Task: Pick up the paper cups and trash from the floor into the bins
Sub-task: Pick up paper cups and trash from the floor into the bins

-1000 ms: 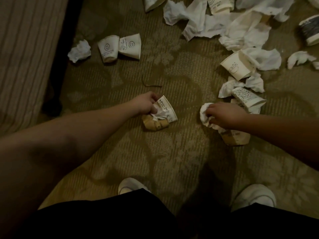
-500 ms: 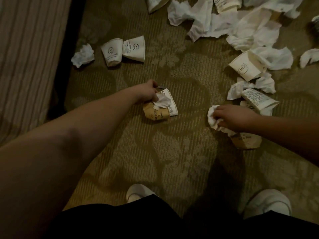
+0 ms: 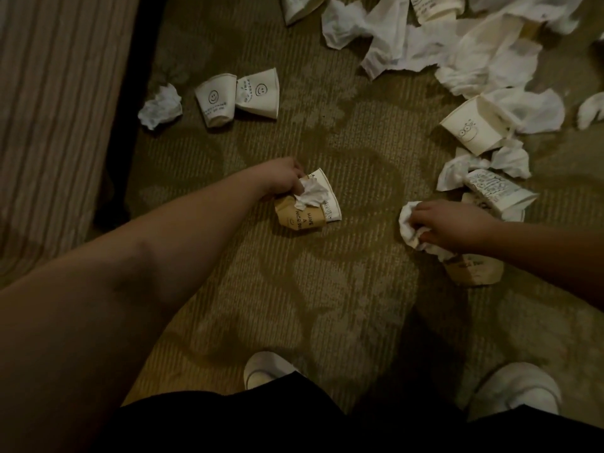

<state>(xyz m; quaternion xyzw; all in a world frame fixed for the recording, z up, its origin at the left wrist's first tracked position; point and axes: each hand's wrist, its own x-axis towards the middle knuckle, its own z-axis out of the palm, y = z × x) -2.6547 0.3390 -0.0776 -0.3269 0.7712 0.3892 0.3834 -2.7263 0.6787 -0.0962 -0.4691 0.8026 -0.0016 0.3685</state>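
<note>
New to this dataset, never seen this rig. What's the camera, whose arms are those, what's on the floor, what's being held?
There is no robot here. One wide-angle camera on a person's head looks down at their own two bare arms, with their white shoes at the bottom edge.

The surface is a patterned carpet strewn with trash: two white smiley cups lying on their sides, a crumpled tissue beside them, and a large heap of tissues and cups at upper right.

The left hand grips a brown cup, a white cup and a tissue scrap together. The right hand grips a white tissue wad, with another brown cup under it. No bin is in view.
</note>
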